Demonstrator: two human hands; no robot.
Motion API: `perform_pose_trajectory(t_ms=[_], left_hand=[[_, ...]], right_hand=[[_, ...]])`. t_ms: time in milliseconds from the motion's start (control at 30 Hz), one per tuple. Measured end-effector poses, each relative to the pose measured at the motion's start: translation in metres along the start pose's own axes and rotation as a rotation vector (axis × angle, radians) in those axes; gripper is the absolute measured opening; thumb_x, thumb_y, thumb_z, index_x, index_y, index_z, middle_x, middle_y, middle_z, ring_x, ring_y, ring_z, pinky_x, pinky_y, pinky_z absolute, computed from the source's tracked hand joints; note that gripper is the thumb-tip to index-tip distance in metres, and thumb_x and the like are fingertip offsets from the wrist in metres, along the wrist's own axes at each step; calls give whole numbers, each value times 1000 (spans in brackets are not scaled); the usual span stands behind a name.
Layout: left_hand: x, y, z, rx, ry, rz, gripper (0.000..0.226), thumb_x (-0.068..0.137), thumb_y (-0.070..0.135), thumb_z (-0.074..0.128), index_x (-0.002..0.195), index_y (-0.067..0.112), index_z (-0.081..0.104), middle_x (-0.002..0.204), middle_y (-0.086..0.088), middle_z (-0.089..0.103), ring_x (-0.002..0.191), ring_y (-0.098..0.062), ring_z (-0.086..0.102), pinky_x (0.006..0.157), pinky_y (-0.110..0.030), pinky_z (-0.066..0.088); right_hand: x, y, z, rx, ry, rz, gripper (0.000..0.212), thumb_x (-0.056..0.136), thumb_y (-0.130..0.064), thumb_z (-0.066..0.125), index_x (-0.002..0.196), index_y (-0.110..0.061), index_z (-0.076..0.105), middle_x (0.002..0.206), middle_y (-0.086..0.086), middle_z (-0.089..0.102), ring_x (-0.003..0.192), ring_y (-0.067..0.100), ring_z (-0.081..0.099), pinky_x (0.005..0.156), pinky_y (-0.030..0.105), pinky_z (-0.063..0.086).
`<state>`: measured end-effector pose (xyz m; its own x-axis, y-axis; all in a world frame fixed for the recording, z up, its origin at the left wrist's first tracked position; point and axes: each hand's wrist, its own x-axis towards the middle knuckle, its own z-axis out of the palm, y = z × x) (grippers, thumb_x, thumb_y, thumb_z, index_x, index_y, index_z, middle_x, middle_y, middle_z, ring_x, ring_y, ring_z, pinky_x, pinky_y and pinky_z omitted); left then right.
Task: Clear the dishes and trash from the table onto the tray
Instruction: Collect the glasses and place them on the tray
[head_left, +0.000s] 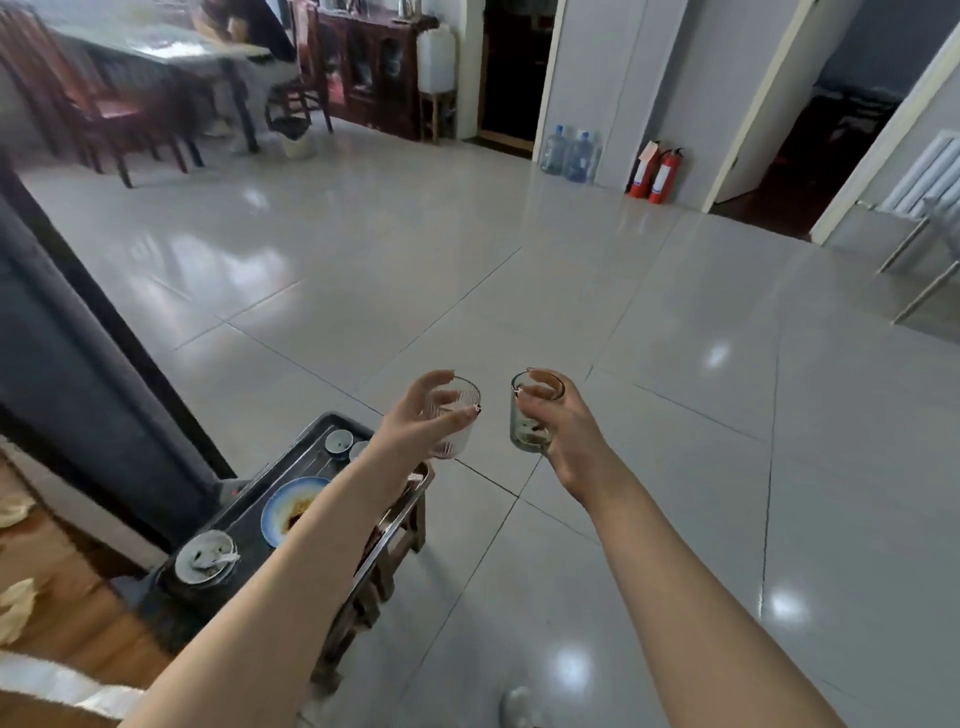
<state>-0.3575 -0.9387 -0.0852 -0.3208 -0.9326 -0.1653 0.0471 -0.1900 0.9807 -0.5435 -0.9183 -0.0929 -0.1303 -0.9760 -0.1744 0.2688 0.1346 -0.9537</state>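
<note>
Tray (249, 491) sits low at the left on a small wooden stool (395, 540), already carrying a bowl with a spoon (205, 558), a sauce-smeared plate (291, 506) and two small cups (338, 442). To set the glasses down well, I would lower each upright into the bare far end near the cups, one at a time. The left hand (415, 421), arm stretched across the tray, is curled around a ribbed clear glass (460, 415). The right hand (558, 431), arm extended over the floor, is wrapped around a greenish glass (535, 415) with dregs, well clear of the tray.
</note>
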Motion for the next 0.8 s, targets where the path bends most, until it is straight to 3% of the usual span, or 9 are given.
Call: perform_pose_trajectory(t_ms=[133,367,467,567,700,800], left_hand=[[25,-1,8,-44,192,30,67,58,38,79,119,32,53,120,-3,58,100,-16,61,82,-38,50],[31,-26,0,-134,484,-23,73,49,46,86,115,34,57,124,-6,60,110,-26,61,88,-47,52],[27,-36,-16,-161,600,-50,75,62,34,83,129,22,52,123,-6,62,107,-24,64,77,-32,54],[29,-47,-50,-212,740,-63,56,78,18,76,128,21,53,120,-4,64,94,-13,67,70,-24,54],[34,-58,-81,-203,787,-68,50,72,24,81,116,30,58,119,-4,65,102,-19,65,86,-37,53],[39,-66,-112,-201,832,-100,43,76,22,76,112,34,58,114,1,66,104,-19,64,92,-43,51]], right_hand=[[50,-9,-12,-45,-167,45,48,67,-25,72,112,-25,55,106,-1,58,101,16,57,89,36,44],[113,7,-11,-53,-343,174,44,67,-21,71,108,-25,55,98,-3,57,96,16,57,85,34,46],[132,24,5,-56,-404,227,44,68,-20,72,109,-24,55,85,-11,58,91,11,58,86,35,41],[157,48,46,-92,-494,295,43,68,-18,72,107,-23,54,86,-10,57,88,9,58,81,33,39],[174,71,80,-145,-559,339,32,81,-7,70,105,-24,56,97,-5,59,89,12,61,82,31,45],[187,88,112,-202,-596,384,43,68,-21,80,105,-27,60,105,-2,60,102,21,60,92,39,46]])
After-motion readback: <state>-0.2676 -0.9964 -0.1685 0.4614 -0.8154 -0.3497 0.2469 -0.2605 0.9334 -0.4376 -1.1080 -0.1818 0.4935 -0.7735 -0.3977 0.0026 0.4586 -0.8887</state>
